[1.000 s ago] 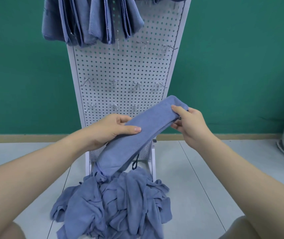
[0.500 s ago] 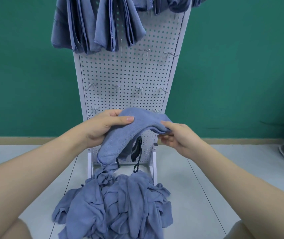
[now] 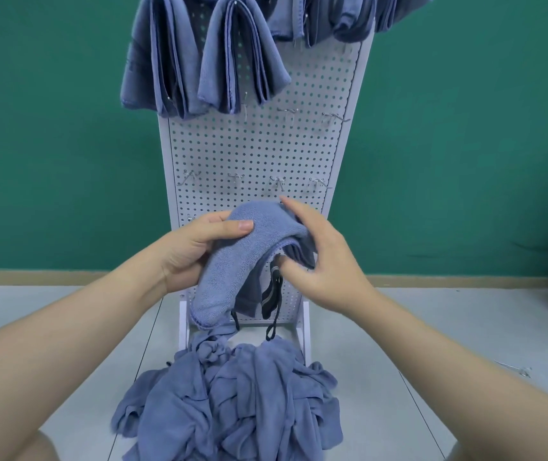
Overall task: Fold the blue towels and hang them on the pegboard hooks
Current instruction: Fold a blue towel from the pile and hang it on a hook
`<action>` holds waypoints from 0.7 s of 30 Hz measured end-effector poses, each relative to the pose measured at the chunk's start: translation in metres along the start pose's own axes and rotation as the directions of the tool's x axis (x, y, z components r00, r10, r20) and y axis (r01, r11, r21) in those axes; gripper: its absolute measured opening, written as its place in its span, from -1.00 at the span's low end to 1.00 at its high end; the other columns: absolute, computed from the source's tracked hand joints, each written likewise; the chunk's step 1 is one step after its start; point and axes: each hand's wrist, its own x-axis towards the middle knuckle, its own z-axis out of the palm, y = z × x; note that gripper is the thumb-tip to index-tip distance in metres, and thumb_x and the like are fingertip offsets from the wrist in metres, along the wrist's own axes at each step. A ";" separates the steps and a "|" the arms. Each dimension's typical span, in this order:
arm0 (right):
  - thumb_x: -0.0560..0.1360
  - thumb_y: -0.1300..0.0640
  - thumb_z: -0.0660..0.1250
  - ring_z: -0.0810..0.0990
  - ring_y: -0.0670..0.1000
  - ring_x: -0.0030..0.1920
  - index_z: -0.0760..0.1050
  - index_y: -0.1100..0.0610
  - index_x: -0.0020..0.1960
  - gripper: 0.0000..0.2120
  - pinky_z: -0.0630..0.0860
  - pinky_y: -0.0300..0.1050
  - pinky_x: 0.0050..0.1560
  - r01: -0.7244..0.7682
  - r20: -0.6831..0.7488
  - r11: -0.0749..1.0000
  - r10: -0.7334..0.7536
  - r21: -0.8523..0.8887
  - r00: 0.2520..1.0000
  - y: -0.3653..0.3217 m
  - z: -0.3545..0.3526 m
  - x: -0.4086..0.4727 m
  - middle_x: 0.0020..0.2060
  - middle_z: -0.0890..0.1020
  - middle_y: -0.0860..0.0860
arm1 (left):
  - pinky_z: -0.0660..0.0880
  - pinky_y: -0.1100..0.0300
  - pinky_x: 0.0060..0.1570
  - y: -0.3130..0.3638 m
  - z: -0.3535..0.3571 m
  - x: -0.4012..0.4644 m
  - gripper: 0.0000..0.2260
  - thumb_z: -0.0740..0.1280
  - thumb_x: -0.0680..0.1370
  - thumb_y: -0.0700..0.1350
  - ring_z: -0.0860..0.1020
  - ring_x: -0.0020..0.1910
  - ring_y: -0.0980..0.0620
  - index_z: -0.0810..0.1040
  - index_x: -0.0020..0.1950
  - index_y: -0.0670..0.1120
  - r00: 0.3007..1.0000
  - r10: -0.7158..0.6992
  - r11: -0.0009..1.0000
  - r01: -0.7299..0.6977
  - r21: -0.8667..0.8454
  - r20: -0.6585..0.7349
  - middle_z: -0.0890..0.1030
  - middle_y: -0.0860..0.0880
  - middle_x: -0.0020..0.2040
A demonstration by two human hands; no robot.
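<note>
Since the earlier frame, our right hand (image 3: 324,261) has come in over the top of the folded blue towel (image 3: 232,261), doubling it into a hump. Our left hand (image 3: 196,247) keeps its grip closed on the towel's left side, thumb pressed on top. The right hand's grip closes on the folded edge, fingers curled beneath beside the black hanging loop (image 3: 272,301). We hold the towel in front of the lower pegboard (image 3: 256,151), below empty hooks (image 3: 277,183). Hung towels (image 3: 206,61) drape above; a loose towel pile (image 3: 232,400) lies on the floor.
</note>
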 end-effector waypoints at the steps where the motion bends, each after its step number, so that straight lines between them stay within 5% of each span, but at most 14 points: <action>1: 0.43 0.13 0.41 0.47 -0.08 0.41 0.33 0.03 0.56 -0.30 0.40 -0.04 0.44 0.005 -0.008 0.999 -0.005 -0.034 1.000 -0.001 0.005 0.001 0.42 0.50 -0.09 | 0.66 0.12 -0.09 0.001 0.002 -0.001 -0.48 0.73 0.16 0.10 0.71 -0.14 -0.04 0.75 0.02 -0.08 1.000 0.000 1.000 0.000 0.003 0.011 0.73 -0.13 -0.06; 9: 0.45 0.23 0.30 0.60 0.01 0.27 0.49 0.11 0.45 -0.44 0.54 0.12 0.28 0.014 -0.193 1.000 -0.019 -0.027 0.981 -0.014 0.011 0.003 0.29 0.63 -0.03 | 0.66 0.10 -0.05 0.003 0.006 -0.002 -0.44 0.70 0.23 0.08 0.70 -0.10 -0.08 0.70 0.14 -0.11 1.000 0.017 1.000 -0.017 0.010 0.008 0.70 -0.17 0.02; 14: 0.41 0.20 0.26 0.63 -0.03 0.20 0.57 0.05 0.38 -0.46 0.58 0.09 0.21 -0.028 -0.221 0.999 0.021 -0.028 0.975 -0.016 0.010 0.000 0.22 0.67 -0.08 | 0.64 0.13 -0.04 0.002 0.008 -0.003 -0.68 0.53 0.43 -0.06 0.69 -0.04 -0.04 0.69 0.15 -0.13 0.994 0.007 0.975 0.018 0.220 -0.112 0.72 -0.18 0.05; 17: 0.40 0.17 0.28 0.65 -0.04 0.13 0.62 0.01 0.31 -0.51 0.59 0.09 0.17 -0.064 -0.273 0.998 0.056 -0.021 0.960 -0.016 0.008 0.000 0.14 0.70 -0.12 | 0.60 0.14 0.09 -0.004 0.013 0.002 -0.60 0.61 0.42 0.01 0.65 0.00 0.04 0.63 0.16 -0.13 0.945 0.186 0.874 -0.033 0.485 -0.269 0.71 -0.14 0.09; 19: 0.40 0.13 0.30 0.66 -0.04 0.08 0.64 0.00 0.25 -0.56 0.60 0.08 0.16 -0.132 -0.319 0.991 0.123 -0.007 0.940 -0.014 0.005 0.002 0.09 0.72 -0.13 | 0.56 0.24 -0.01 -0.011 0.017 0.006 -0.64 0.61 0.41 0.05 0.58 -0.14 0.12 0.61 0.10 -0.01 0.838 0.377 0.777 -0.054 0.627 -0.394 0.66 -0.03 -0.03; 21: 0.38 0.10 0.31 0.66 -0.05 0.05 0.65 -0.02 0.20 -0.60 0.60 0.08 0.14 -0.201 -0.346 0.979 0.198 0.030 0.917 -0.013 0.003 0.004 0.03 0.72 -0.15 | 0.50 0.31 -0.12 -0.018 0.025 0.008 -0.73 0.59 0.46 0.00 0.52 -0.22 0.16 0.60 0.08 0.06 0.751 0.541 0.652 -0.091 0.753 -0.378 0.61 0.09 -0.08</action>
